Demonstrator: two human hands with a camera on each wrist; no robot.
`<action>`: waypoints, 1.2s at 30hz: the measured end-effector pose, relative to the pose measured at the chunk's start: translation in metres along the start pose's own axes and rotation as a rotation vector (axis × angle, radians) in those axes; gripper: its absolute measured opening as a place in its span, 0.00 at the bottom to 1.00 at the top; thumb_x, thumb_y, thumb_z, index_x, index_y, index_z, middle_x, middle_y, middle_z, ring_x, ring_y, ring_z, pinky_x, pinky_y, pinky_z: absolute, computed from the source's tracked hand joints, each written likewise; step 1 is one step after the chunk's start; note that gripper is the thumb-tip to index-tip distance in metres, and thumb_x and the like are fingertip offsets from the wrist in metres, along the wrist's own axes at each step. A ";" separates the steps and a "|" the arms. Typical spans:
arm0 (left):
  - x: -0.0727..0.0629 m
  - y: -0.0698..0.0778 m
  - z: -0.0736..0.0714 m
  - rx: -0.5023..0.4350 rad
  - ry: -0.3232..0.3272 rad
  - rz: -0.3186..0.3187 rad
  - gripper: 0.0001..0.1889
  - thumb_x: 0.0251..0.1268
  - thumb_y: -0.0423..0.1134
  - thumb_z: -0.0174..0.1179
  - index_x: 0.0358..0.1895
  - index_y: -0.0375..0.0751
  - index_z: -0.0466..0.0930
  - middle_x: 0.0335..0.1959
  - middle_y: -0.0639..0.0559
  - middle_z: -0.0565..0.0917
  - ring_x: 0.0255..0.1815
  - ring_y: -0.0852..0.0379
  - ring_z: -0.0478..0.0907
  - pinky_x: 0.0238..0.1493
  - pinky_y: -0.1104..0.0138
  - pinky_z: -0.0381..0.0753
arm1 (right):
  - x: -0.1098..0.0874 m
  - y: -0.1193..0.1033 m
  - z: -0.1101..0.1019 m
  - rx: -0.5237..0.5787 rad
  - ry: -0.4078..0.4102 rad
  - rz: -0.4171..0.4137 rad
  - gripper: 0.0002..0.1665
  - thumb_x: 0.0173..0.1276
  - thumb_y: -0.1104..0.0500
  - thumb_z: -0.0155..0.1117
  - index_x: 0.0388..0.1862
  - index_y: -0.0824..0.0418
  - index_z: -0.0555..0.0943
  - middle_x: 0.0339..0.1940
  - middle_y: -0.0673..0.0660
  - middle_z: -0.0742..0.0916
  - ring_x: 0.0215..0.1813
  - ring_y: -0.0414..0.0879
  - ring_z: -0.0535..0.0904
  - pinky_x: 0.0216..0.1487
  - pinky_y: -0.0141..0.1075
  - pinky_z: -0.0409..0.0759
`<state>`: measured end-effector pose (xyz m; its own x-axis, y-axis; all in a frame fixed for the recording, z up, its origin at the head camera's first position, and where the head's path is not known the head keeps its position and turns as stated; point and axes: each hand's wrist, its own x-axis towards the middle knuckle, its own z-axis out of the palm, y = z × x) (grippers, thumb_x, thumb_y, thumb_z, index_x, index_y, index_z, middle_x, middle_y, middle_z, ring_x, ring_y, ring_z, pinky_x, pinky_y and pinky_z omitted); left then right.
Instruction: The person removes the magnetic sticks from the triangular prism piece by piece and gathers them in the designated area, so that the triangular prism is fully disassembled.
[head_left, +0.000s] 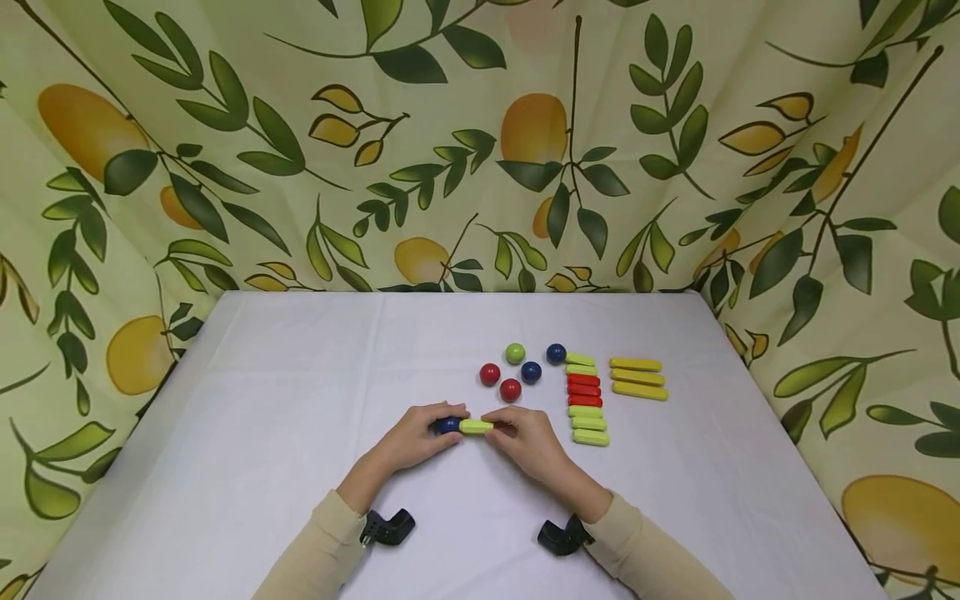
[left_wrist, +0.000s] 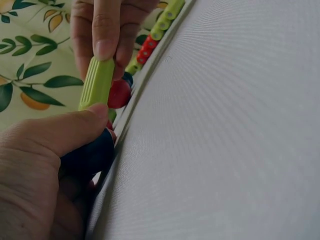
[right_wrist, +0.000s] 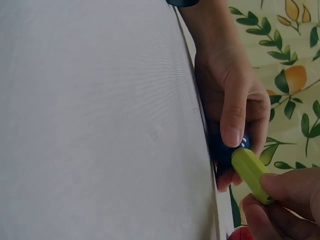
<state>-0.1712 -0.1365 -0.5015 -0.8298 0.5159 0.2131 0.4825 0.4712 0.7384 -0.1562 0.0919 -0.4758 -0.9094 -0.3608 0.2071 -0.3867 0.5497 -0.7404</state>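
Observation:
Between the fingers and thumb of my left hand [head_left: 415,437] I hold a dark blue ball [head_left: 449,425], largely covered by the fingers. My right hand [head_left: 534,440] pinches the far end of a short light green stick [head_left: 476,427] with ridged sides. In the right wrist view the other end of the green stick [right_wrist: 249,169] meets the blue ball [right_wrist: 226,148]. From the left wrist, the left thumb lies right at the near end of the green stick [left_wrist: 96,85], with the blue ball [left_wrist: 90,154] below it.
Beyond the hands lie two red balls [head_left: 490,374], a green ball [head_left: 515,354] and two blue balls [head_left: 531,372]. To their right runs a column of light green sticks [head_left: 586,412] and red sticks [head_left: 584,390]. Three longer yellow sticks [head_left: 638,377] lie farther right on the white table [head_left: 300,367].

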 end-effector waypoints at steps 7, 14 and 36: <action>-0.001 -0.001 -0.001 0.000 0.022 -0.033 0.16 0.61 0.38 0.64 0.53 0.42 0.81 0.56 0.47 0.81 0.62 0.48 0.74 0.65 0.53 0.70 | -0.011 0.006 -0.035 -0.006 0.106 0.085 0.14 0.56 0.70 0.69 0.42 0.61 0.86 0.40 0.54 0.88 0.43 0.46 0.84 0.46 0.36 0.84; -0.001 -0.001 -0.003 -0.028 0.020 -0.044 0.18 0.60 0.42 0.64 0.53 0.42 0.80 0.57 0.47 0.81 0.62 0.46 0.74 0.64 0.53 0.71 | -0.043 0.032 -0.075 0.068 0.128 0.225 0.15 0.54 0.69 0.71 0.43 0.61 0.85 0.41 0.56 0.87 0.41 0.43 0.83 0.42 0.26 0.83; -0.001 0.000 -0.002 -0.025 0.004 -0.063 0.20 0.60 0.41 0.65 0.55 0.43 0.79 0.58 0.48 0.80 0.62 0.48 0.74 0.64 0.54 0.71 | -0.088 0.067 -0.088 -0.099 0.195 0.374 0.12 0.57 0.67 0.68 0.42 0.63 0.82 0.37 0.56 0.85 0.38 0.42 0.80 0.36 0.24 0.81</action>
<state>-0.1708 -0.1384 -0.5007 -0.8593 0.4830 0.1684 0.4223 0.4842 0.7663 -0.1153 0.2263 -0.4873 -0.9980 0.0209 0.0603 -0.0294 0.6889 -0.7243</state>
